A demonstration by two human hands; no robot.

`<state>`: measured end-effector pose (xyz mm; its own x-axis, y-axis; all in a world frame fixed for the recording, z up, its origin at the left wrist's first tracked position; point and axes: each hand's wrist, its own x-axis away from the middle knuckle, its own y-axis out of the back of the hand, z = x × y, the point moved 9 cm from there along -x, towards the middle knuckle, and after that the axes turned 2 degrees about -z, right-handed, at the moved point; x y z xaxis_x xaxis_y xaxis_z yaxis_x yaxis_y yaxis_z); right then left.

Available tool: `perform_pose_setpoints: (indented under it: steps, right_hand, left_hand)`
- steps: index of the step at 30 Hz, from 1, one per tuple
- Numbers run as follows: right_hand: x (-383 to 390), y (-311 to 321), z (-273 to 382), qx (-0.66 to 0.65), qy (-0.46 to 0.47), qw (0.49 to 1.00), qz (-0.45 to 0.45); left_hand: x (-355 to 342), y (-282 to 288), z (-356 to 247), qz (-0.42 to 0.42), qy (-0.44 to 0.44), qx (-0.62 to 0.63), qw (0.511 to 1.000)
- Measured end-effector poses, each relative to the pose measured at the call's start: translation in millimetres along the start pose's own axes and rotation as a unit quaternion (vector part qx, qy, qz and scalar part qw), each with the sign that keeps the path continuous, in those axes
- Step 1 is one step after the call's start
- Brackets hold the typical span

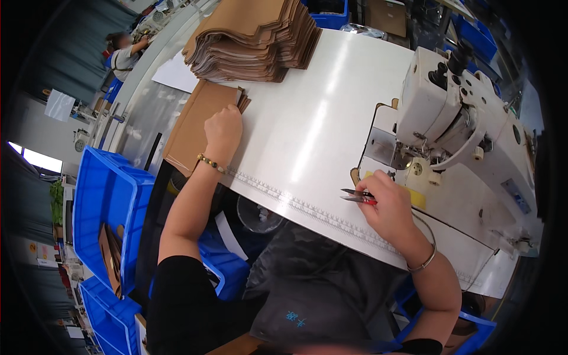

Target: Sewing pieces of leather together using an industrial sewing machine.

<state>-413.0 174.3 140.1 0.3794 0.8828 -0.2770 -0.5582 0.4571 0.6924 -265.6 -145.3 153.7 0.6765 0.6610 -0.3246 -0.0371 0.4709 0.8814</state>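
White tabletop [307, 106] gleams below you, brown panels [192, 121] at its left end, your left hand [225, 129] curled over them; whether it grips, can't tell. Your right hand [386, 204] grasps snips [362, 199], blades parted, near the machine [435, 97], a thick stack [248, 44] beyond the panels.

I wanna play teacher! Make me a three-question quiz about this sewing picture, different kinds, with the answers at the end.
1. Which hand holds the small snips? A) left B) right C) neither
2. True or false: the left hand is nearer the flat brown pieces than the sewing machine.
3. Fill in the blank: along the near edge of the white table runs a printed measuring ____.

Key:
1. B, the right hand
2. True
3. scale
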Motion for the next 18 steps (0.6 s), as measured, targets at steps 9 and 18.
perform_pose_setpoints:
  steps: [9, 18]
  right_hand:
    - [1, -1, -2, 0.007, -0.003, 1.000, 0.002]
    - [0, -1, -2, 0.011, 0.003, 1.000, -0.004]
  left_hand:
    - [-16, -39, 151, 0.039, 0.172, 0.373, 0.911]
    - [-62, 158, 240, -0.204, 0.192, -0.032, 0.960]
